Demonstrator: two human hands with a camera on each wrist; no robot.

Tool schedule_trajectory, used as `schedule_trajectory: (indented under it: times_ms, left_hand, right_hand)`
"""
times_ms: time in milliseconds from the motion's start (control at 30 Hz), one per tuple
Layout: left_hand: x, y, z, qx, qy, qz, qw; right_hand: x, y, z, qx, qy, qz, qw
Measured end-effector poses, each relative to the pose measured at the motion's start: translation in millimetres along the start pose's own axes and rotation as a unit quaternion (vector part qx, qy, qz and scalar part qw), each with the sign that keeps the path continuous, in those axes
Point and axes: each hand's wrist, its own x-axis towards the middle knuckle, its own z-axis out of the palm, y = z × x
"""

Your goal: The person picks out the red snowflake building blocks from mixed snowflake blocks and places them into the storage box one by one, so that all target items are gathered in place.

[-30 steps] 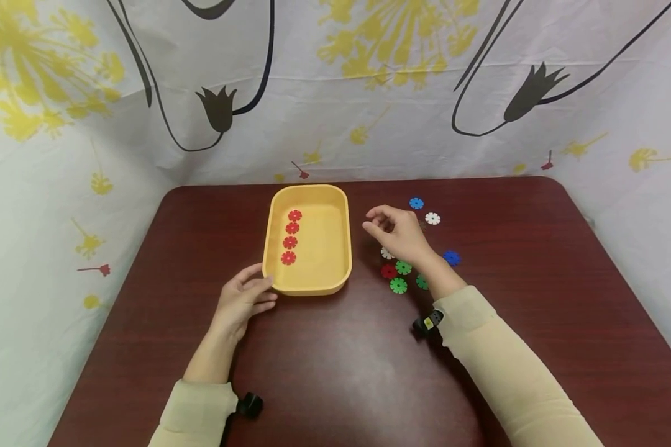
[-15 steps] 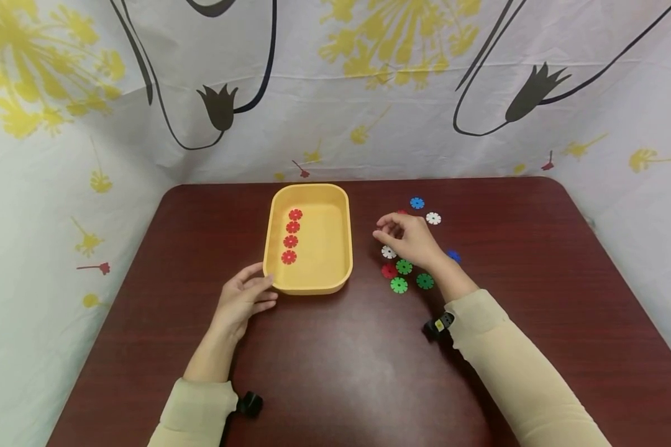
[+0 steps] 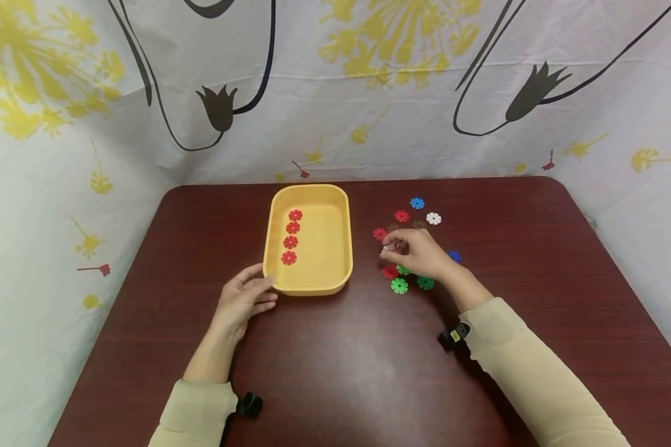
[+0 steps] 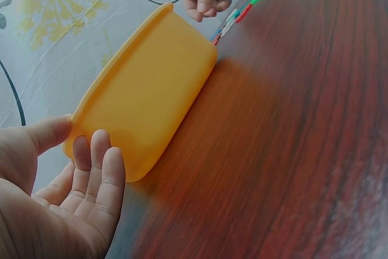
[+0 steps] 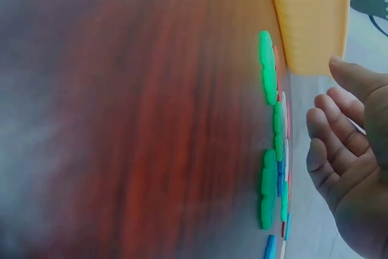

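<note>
My left hand [image 3: 243, 304] grips the near left corner of a yellow plastic tray [image 3: 324, 248]; its thumb is at the rim and its fingers lie against the outer wall in the left wrist view. Inside the tray, several red notched flower discs [image 3: 290, 242] form a column along the left side. My right hand [image 3: 422, 253] hovers over loose discs right of the tray, thumb and fingers bent and apart, nothing seen between them. A white disc [image 3: 385, 249] shows partly behind its fingertips. Close by lie a red disc [image 3: 379, 234] and a second red disc [image 3: 389, 271].
Around my right hand are a blue disc [image 3: 417, 203], a white disc [image 3: 433, 218], a light green disc [image 3: 399, 285], a dark green disc [image 3: 425, 282] and brown ones partly hidden by the hand. The dark red table [image 3: 335, 360] meets a patterned cloth [image 3: 369, 143] at the back.
My right hand has moved right and toward me over the discs, uncovering red and brown ones behind it. The left hand and the tray have stayed in place.
</note>
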Motion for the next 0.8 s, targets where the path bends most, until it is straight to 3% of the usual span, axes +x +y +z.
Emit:
schedule_trajectory:
  times_ms: [300,567,800]
  left_hand:
    - [0.0,0.2,0.0,-0.002,0.000,0.000,1.0000]
    - [0.0,0.0,0.1,-0.002,0.001,-0.002,1.0000]
    - [-0.5,-0.2,0.4,0.003,0.001,-0.001,1.0000]
  right_hand:
    - [-8.5,0.9,2.0,-0.023,-0.040,-0.026,0.9986]
    - [-12.5,0.7,2.7,-0.032,-0.075,-0.015,0.9965]
    - [-15.1,3.6,2.6,-0.039,-0.077,-0.024,0.9960]
